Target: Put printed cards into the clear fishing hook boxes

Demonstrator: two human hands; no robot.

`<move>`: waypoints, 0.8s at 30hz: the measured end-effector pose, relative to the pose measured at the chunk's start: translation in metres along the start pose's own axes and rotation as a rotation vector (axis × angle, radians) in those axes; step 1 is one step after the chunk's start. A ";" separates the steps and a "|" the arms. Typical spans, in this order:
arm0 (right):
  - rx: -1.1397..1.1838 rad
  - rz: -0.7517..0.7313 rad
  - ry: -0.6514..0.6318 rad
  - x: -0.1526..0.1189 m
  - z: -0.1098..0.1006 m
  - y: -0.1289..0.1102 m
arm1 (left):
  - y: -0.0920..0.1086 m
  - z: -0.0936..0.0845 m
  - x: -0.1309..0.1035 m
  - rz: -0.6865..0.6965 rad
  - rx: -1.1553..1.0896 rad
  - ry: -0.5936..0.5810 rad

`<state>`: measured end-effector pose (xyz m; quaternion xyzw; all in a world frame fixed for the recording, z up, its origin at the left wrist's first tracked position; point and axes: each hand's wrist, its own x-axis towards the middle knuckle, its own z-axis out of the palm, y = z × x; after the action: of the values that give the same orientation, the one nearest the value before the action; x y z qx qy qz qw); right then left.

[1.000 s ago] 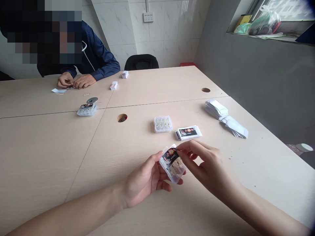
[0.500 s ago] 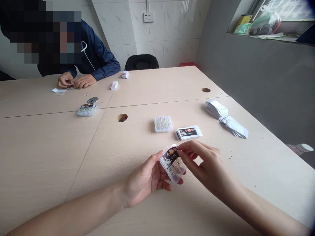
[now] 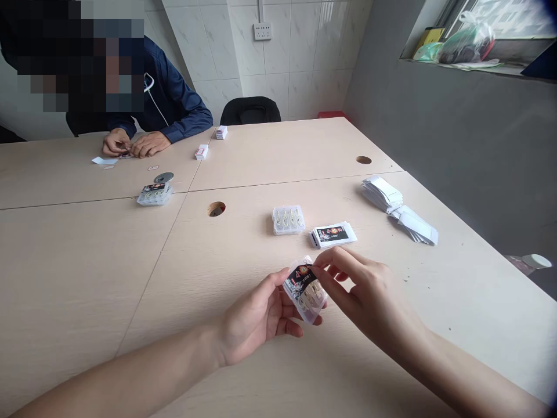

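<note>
My left hand (image 3: pixel 265 316) holds a small clear plastic box (image 3: pixel 308 302) between thumb and fingers, tilted. Metal pieces show through its lower part. A black printed label (image 3: pixel 301 278) lies over the upper part of the box. The thumb and index finger of my right hand (image 3: pixel 354 281) pinch the label's upper right edge. Just beyond my hands, a stack of clear boxes with metal pieces (image 3: pixel 288 219) stands beside a pile of labels (image 3: pixel 334 234), the top one black and printed.
White slips (image 3: pixel 383 194) lie fanned at the right. Stacked boxes (image 3: pixel 155 194) and a metal disc (image 3: pixel 164 177) sit at the left. Across the table (image 3: pixel 243 313), a person's hands (image 3: pixel 150 144) handle something small. The tabletop has two round holes.
My right fingers have shifted slightly left along the label's upper edge. The label sits a little differently on the box, which stays in my left hand.
</note>
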<state>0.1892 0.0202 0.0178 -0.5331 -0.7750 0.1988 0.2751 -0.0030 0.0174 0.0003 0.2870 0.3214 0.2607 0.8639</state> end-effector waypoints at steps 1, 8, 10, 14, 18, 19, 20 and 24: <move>0.003 0.002 -0.002 0.000 0.000 0.000 | 0.000 0.000 0.000 -0.004 0.002 0.000; 0.048 0.040 0.012 0.000 0.004 0.001 | 0.000 0.003 0.000 0.001 0.010 0.024; 0.069 0.042 0.018 0.001 0.004 0.001 | 0.000 0.004 -0.001 -0.005 0.012 0.034; 0.101 0.035 0.017 0.002 0.002 -0.001 | 0.001 0.006 -0.001 0.004 0.024 0.053; 0.119 0.053 0.002 0.001 -0.003 -0.005 | 0.001 0.007 -0.001 0.004 0.029 0.062; 0.127 0.060 -0.003 0.000 -0.004 -0.005 | 0.001 0.008 -0.001 0.003 0.031 0.064; 0.138 0.068 -0.006 0.000 -0.004 -0.006 | 0.001 0.008 -0.001 0.002 0.033 0.065; 0.211 0.106 -0.024 0.000 -0.004 -0.004 | 0.002 0.008 -0.002 -0.001 0.033 0.070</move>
<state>0.1887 0.0191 0.0230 -0.5389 -0.7238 0.2998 0.3095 0.0009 0.0148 0.0073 0.2919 0.3557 0.2647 0.8475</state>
